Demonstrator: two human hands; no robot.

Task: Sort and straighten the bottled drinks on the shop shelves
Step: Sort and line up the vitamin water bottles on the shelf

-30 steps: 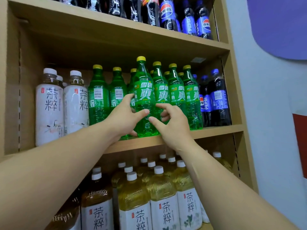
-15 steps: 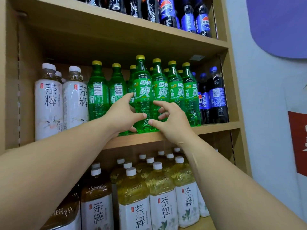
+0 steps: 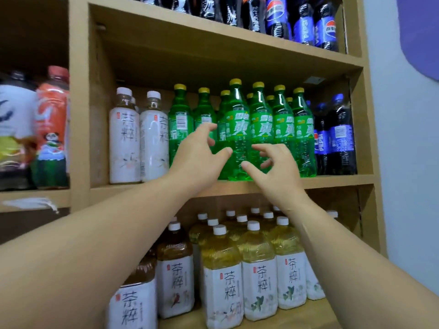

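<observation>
Front bottle: a green clear-plastic soda bottle with a yellow cap (image 3: 238, 129) stands upright at the front edge of the wooden middle shelf (image 3: 332, 180), between the two hands.
Left hand: the left hand (image 3: 197, 155) is at the bottle's left side, fingers (image 3: 209, 128) spread and loosely curled. The thumb tip lies over the bottle's front, and I cannot tell whether it touches.
Right hand: the right hand (image 3: 279, 169) is low at the bottle's right side, fingers (image 3: 263, 148) spread and curled, not wrapped round it.
Same shelf: more green soda bottles (image 3: 282, 124) stand in rows behind and to the right. Two white-wrapped tea bottles (image 3: 124, 143) stand at the left, and dark cola bottles with blue labels (image 3: 341, 138) at the right end.
Lower shelf: white-capped tea bottles of yellow and amber liquid (image 3: 222, 281).
Top shelf: dark cola bottles (image 3: 304, 24).
</observation>
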